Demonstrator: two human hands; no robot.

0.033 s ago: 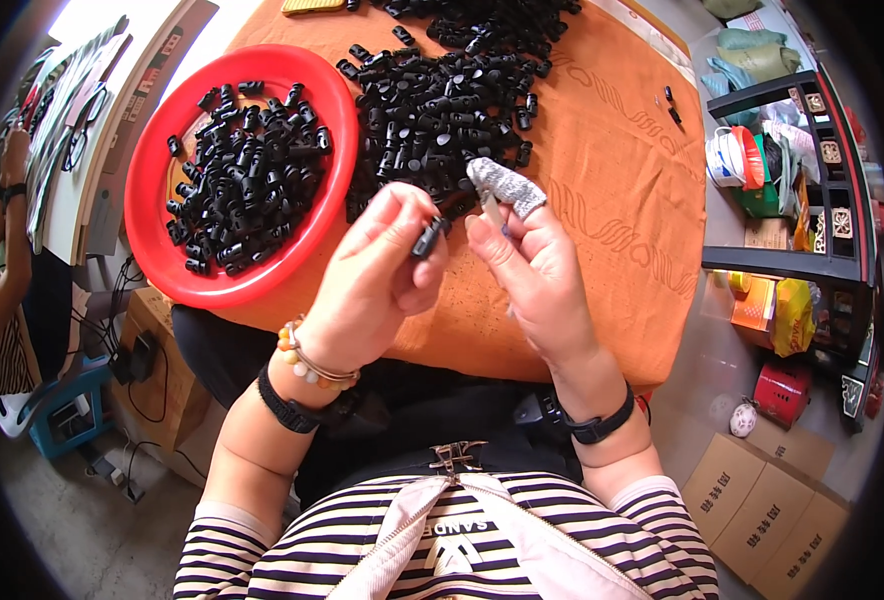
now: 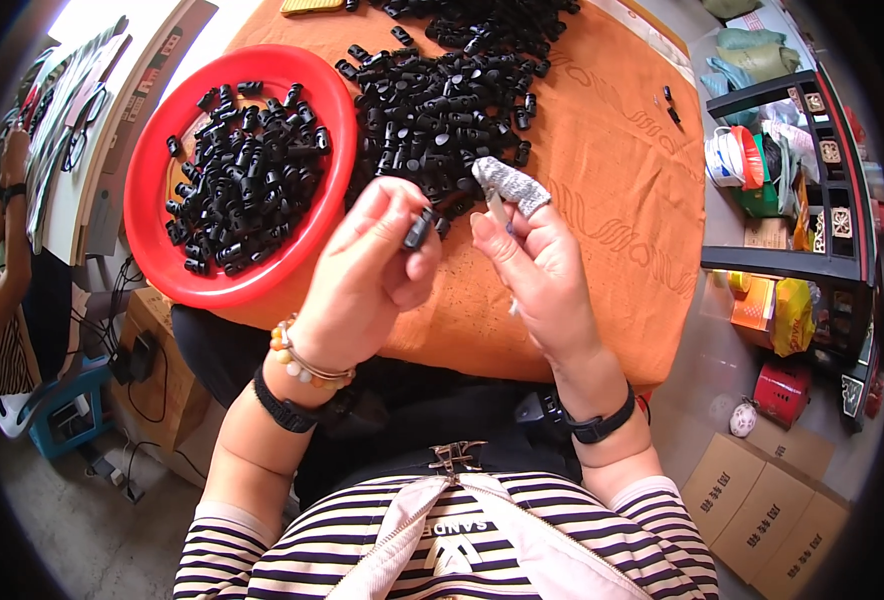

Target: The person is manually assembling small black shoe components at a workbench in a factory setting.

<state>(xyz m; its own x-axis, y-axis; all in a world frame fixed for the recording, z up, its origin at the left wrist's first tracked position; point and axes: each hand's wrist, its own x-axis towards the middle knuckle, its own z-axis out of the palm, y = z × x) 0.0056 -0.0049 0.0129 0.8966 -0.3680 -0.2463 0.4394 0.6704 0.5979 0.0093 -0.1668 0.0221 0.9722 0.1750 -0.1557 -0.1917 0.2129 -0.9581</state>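
My left hand (image 2: 357,275) pinches a small black barrel-shaped plastic piece (image 2: 419,230) between thumb and fingers. To its right, my right hand (image 2: 547,290) is closed, thumb toward the index finger, which wears a grey knitted finger cover (image 2: 514,187). A thin pale strip (image 2: 498,208) shows between that thumb and finger; its exact kind is unclear. Many like black pieces fill a round red basin (image 2: 142,195) at the left. Beyond my hands lies a loose heap of the black pieces (image 2: 442,105).
An orange patterned cloth (image 2: 612,240) covers the table. Two small dark pieces (image 2: 673,112) lie near its right edge. At far left another person's arm (image 2: 7,245) shows by a second table. A dark shelf rack (image 2: 792,262) and cardboard boxes (image 2: 762,515) stand on the right.
My left hand has shifted slightly left with the black piece, widening the gap between my hands. The pale strip in my right hand shows a little more clearly.
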